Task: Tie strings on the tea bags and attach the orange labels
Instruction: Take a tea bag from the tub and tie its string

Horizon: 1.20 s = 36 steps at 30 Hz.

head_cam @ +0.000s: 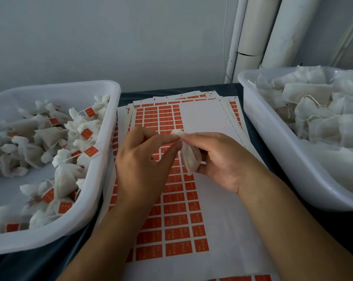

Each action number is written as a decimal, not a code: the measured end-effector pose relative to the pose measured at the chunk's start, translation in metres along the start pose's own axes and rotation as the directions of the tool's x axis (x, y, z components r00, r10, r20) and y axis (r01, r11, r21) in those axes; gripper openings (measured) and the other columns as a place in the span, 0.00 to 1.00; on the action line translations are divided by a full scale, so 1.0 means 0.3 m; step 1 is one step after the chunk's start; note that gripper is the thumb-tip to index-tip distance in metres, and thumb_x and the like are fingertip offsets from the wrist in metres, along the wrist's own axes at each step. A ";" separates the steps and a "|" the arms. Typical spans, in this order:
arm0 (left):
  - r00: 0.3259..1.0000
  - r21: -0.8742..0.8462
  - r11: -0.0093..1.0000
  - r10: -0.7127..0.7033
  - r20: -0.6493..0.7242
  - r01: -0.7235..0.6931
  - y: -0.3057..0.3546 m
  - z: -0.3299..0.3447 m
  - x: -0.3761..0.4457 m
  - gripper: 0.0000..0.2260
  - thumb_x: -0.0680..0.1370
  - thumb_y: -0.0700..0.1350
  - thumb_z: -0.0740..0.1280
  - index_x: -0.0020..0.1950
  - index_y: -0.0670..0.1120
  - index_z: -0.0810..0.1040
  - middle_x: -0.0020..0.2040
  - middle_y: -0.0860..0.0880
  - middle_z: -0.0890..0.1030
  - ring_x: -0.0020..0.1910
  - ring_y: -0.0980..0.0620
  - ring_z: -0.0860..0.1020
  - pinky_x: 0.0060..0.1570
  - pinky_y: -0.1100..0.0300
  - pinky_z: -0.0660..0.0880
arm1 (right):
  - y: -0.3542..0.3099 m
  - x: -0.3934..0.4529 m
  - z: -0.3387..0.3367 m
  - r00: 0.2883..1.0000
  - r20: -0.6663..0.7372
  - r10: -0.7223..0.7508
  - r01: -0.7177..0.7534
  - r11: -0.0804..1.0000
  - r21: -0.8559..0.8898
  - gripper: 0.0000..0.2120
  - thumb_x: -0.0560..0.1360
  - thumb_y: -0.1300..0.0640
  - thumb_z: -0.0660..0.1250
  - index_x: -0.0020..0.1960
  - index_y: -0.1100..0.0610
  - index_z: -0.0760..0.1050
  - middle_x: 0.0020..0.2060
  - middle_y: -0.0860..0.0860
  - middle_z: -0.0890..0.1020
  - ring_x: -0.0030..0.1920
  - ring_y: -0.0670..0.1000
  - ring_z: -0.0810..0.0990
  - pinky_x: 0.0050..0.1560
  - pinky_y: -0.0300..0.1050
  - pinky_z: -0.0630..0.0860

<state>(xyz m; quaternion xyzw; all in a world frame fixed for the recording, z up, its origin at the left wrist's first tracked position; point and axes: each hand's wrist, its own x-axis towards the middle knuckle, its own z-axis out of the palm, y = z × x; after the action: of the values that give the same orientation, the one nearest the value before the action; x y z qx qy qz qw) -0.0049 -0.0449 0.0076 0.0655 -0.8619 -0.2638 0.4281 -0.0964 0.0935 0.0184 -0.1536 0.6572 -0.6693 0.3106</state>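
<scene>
Right hand (pixel 218 159) cradling one tea bag (pixel 189 157), fingers curled round it, long axis near upright, gathered neck topmost. Left hand (pixel 145 157) just beside, fingertips pinched at that neck, probably on the string, too fine to confirm. Below both, orange label sheet (pixel 177 220). Beyond, left tub (pixel 102 159) of labelled bags; right tub (pixel 273 138) of unlabelled.

A dark table (pixel 222 89) holds three things. A white tub (pixel 102 159) sits at nine o'clock. Another white tub (pixel 273 138) sits at three o'clock. Sticker sheets (pixel 202 118) lie between them.
</scene>
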 end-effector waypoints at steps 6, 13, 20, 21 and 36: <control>0.998 0.063 0.998 -0.022 0.055 0.018 -0.023 0.012 0.000 0.07 0.76 0.48 0.75 0.50 0.46 0.87 0.46 0.52 0.80 0.44 0.54 0.77 0.42 0.62 0.77 | 0.005 -0.004 0.019 0.995 -0.086 -0.047 0.031 0.983 -0.178 0.11 0.80 0.45 0.69 0.51 0.51 0.85 0.47 0.48 0.86 0.52 0.51 0.84 0.56 0.51 0.83; 0.939 0.071 0.974 -0.226 0.259 0.215 -0.027 0.038 -0.004 0.05 0.80 0.54 0.69 0.45 0.56 0.77 0.47 0.63 0.73 0.45 0.62 0.75 0.36 0.74 0.68 | 0.017 0.009 0.024 0.939 -0.063 -0.339 0.219 0.728 -0.650 0.07 0.82 0.44 0.63 0.50 0.45 0.76 0.41 0.40 0.80 0.43 0.43 0.80 0.43 0.33 0.72; 0.729 -0.159 0.777 -0.469 0.499 0.609 -0.026 0.015 0.015 0.13 0.83 0.51 0.60 0.43 0.50 0.79 0.40 0.55 0.81 0.38 0.63 0.79 0.32 0.72 0.75 | 0.011 0.006 0.010 0.909 -0.093 -0.407 0.264 0.734 -0.625 0.10 0.80 0.39 0.63 0.52 0.44 0.75 0.45 0.39 0.82 0.46 0.41 0.82 0.45 0.31 0.77; 0.679 -0.171 0.722 -0.504 0.533 0.671 -0.026 0.010 0.018 0.13 0.83 0.52 0.60 0.43 0.51 0.81 0.40 0.55 0.82 0.40 0.62 0.81 0.36 0.69 0.78 | 0.009 0.004 0.008 0.906 -0.088 -0.414 0.280 0.742 -0.609 0.10 0.79 0.39 0.63 0.53 0.44 0.76 0.46 0.39 0.82 0.47 0.41 0.82 0.45 0.32 0.78; 0.526 -0.666 -0.313 -0.428 0.735 0.677 -0.003 -0.033 0.050 0.03 0.70 0.39 0.65 0.40 0.45 0.78 0.40 0.47 0.78 0.37 0.53 0.77 0.40 0.60 0.77 | -0.026 -0.028 -0.004 0.810 0.046 -0.585 0.544 0.719 -0.432 0.15 0.78 0.48 0.72 0.63 0.39 0.76 0.42 0.34 0.79 0.50 0.40 0.81 0.43 0.29 0.78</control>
<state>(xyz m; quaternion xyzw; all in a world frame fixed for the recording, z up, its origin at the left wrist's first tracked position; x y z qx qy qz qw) -0.0068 -0.0548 0.0226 0.1440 -0.3354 -0.9274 0.0825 -0.0926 0.0992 0.0274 -0.3789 0.7219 -0.5787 0.0193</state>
